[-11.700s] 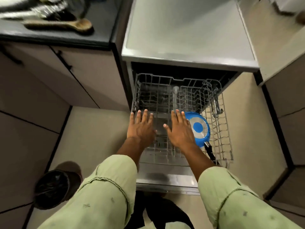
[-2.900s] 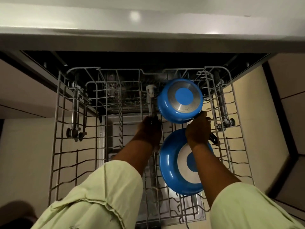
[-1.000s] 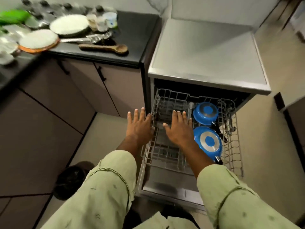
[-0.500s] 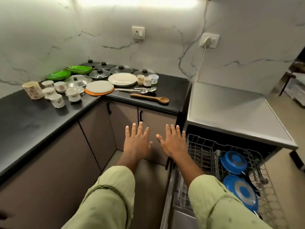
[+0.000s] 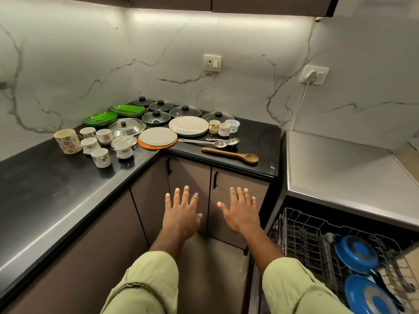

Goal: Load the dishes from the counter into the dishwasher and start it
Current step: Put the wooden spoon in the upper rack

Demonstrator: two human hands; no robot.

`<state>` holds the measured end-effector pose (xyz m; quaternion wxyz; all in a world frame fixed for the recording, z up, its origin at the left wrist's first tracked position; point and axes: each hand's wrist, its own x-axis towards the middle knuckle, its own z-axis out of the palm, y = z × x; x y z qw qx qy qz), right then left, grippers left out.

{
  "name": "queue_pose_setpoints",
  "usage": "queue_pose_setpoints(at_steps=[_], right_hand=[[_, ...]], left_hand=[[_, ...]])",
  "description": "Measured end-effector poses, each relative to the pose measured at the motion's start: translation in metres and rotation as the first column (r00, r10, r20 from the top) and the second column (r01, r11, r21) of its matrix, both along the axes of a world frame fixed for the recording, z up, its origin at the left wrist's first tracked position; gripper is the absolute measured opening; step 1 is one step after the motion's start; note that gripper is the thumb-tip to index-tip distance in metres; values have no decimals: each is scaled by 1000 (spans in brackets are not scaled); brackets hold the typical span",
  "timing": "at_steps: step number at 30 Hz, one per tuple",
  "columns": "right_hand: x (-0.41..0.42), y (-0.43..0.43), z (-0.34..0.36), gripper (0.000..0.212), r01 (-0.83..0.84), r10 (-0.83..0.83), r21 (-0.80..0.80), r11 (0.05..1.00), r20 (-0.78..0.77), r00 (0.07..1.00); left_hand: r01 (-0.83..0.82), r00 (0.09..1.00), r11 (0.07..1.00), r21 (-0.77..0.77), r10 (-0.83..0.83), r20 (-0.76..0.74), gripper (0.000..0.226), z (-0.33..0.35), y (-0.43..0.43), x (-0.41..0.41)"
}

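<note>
**Hands**
- Left hand point(image 5: 181, 211): palm down, fingers straight and spread, grasping nothing. It is in the air before the matte brown cabinet doors point(image 5: 192, 175).
- Right hand point(image 5: 240, 211): likewise flat, spread and empty. It is near the left but apart from it.
- Sleeves point(image 5: 145, 284): pale green, crumpled cloth.

**Table** point(image 5: 45, 189): L-shaped, with a black, smooth, faintly glossy top. It carries:
- Tall mug point(image 5: 67, 141): cream cylinder with a flower print, at the left end of the group.
- Small cups point(image 5: 101, 157): several, white, glazed, printed and handled, clustered just right of the mug.
- Steel lid point(image 5: 127, 128): round, domed and shiny, with a black knob.
- Glass lids point(image 5: 185, 111): five, round and clear, with black knobs, along the wall.
- Green plates point(image 5: 101, 117): a glossy round stack, with a green oblong tray point(image 5: 128, 109) behind it.
- White plate point(image 5: 188, 125): round and matte.
- Second white plate point(image 5: 158, 136): lies on an orange plate point(image 5: 156, 147).
- Little beakers point(image 5: 223, 128): three, standing just right of the white plate.
- Metal spoons point(image 5: 210, 142): long-handled and polished, lying side by side.
- Wooden spoon point(image 5: 230, 154): brown with a round bowl, near the front edge.

**Dishwasher** point(image 5: 340, 177): flat grey top, right of the table.
- Wire rack point(image 5: 301, 225): grey, drawn out.
- Blue pans point(image 5: 356, 253): two, round, in the rack's right part. Their undersides face the camera, each with a silvery disc and a blue centre. The handles are black.
</note>
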<state>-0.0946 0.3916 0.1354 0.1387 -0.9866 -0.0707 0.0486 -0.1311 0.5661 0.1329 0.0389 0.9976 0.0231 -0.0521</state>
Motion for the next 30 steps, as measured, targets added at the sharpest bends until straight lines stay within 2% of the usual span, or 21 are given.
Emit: queue_pose_setpoints(at_steps=[11,15,26,30], right_hand=[[113,45,-14,74,43,-38,93,995,-50,998],[160,48,-21,73,124,-111,148,981,-92,990],[247,55,-32,28,394,-335,308,866,-227,914],[281,59,-36,28,496,-426,343,798,-262,866]], left_hand=[[10,999,1000,2,-10,-42,70,-6,44,110],[6,997,1000,0,-6,-74,70,-7,52,157],[48,990,999,-8,-49,-132,71,-26,83,255],[85,983,996,-9,-85,-164,73,-30,94,305]])
